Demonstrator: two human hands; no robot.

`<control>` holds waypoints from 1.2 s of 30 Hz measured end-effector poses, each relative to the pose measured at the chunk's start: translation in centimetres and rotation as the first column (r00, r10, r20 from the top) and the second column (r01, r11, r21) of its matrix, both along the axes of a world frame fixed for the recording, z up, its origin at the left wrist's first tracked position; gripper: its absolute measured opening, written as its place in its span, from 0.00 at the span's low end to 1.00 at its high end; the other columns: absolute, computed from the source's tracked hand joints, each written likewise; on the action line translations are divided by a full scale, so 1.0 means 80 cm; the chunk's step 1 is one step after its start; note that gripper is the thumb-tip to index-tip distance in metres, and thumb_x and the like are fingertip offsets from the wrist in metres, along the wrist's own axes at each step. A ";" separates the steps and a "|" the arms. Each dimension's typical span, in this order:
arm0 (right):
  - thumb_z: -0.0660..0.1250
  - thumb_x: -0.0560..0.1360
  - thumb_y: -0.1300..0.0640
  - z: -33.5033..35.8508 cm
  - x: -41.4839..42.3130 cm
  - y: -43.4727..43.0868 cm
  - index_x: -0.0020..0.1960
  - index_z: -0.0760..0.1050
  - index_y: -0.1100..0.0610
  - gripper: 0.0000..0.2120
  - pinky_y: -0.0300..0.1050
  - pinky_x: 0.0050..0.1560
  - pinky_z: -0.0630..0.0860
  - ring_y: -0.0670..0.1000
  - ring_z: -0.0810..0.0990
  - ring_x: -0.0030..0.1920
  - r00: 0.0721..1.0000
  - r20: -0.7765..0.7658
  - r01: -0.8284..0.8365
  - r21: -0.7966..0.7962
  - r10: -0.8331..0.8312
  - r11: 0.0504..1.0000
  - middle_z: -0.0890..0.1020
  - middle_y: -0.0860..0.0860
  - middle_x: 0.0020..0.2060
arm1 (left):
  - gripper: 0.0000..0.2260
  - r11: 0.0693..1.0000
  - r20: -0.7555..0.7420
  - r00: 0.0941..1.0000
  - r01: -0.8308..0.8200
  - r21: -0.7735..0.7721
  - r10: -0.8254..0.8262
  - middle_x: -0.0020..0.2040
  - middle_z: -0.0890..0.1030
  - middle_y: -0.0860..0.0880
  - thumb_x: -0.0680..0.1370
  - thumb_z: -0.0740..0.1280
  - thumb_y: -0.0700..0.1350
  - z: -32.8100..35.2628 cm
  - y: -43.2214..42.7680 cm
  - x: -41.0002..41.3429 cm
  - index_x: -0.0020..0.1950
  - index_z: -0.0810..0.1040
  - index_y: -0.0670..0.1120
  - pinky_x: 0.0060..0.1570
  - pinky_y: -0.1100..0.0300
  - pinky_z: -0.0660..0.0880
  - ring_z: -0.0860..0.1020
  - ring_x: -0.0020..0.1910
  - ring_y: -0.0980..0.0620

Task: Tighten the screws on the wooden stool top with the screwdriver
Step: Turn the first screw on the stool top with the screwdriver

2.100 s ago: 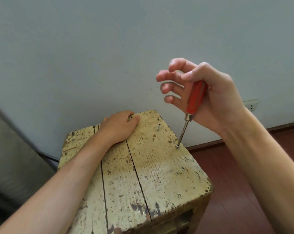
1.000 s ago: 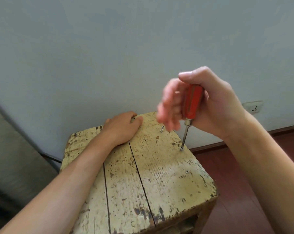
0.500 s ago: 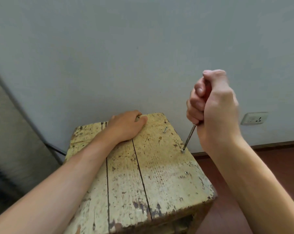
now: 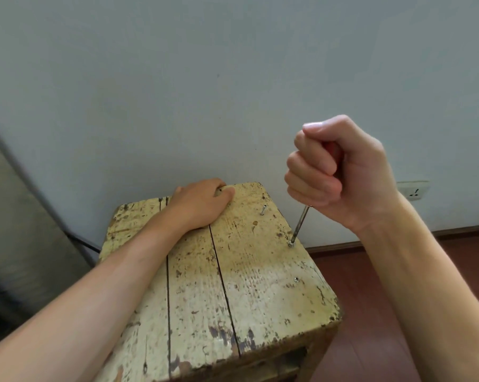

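Firmly fisted on its handle, right hand [image 4: 340,175] seats seemingly rigid screwdriver [image 4: 301,221] in three-o'clock screw [image 4: 291,244]; left hand [image 4: 202,205] hooks stool top [image 4: 260,285] at twelve o'clock.

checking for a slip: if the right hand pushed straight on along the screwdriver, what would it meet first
The right hand points the screwdriver down at the screw by the stool top's right edge; its tip looks seated in it.

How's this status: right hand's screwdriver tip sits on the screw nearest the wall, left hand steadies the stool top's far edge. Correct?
Not quite. The head view shows the screwdriver tip on the middle screw of the right-edge row; the screw nearest the wall stands proud, untouched. The right hand does grip the screwdriver, and the left hand steadies the stool top at its far edge.
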State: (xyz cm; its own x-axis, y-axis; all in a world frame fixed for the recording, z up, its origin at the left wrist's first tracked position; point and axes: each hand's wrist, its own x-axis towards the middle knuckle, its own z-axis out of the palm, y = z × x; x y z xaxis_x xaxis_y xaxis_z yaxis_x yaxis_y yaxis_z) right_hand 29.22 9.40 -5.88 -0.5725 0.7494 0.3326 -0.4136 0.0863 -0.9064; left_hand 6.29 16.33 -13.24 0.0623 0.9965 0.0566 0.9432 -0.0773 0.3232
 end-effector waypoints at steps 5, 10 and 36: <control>0.52 0.83 0.57 -0.004 -0.018 -0.013 0.27 0.57 0.51 0.24 0.34 0.23 0.54 0.47 0.54 0.20 0.936 -0.051 0.344 -0.054 -0.347 0.937 0.58 0.46 0.20 | 0.22 1.000 0.017 1.000 0.009 0.001 -0.009 0.68 0.77 0.52 0.83 0.52 0.62 -0.001 -0.002 -0.002 0.71 0.73 0.54 0.69 0.47 0.65 0.74 0.67 0.47; 0.54 0.84 0.57 -0.006 -0.033 -0.024 0.30 0.56 0.50 0.23 0.37 0.25 0.52 0.50 0.53 0.24 0.743 -0.102 0.649 -0.132 -0.662 0.749 0.57 0.47 0.23 | 0.21 1.000 0.010 1.000 0.011 0.007 -0.012 0.66 0.78 0.52 0.84 0.52 0.61 0.001 -0.002 0.000 0.69 0.74 0.54 0.69 0.47 0.64 0.74 0.66 0.47; 0.54 0.84 0.57 -0.006 -0.024 -0.009 0.27 0.57 0.51 0.26 0.35 0.23 0.54 0.47 0.55 0.19 0.892 -0.074 0.447 0.014 -0.445 0.894 0.59 0.47 0.19 | 0.20 1.000 0.012 1.000 0.014 0.012 -0.014 0.64 0.79 0.54 0.84 0.52 0.61 0.000 -0.002 0.000 0.68 0.75 0.55 0.69 0.44 0.66 0.75 0.64 0.48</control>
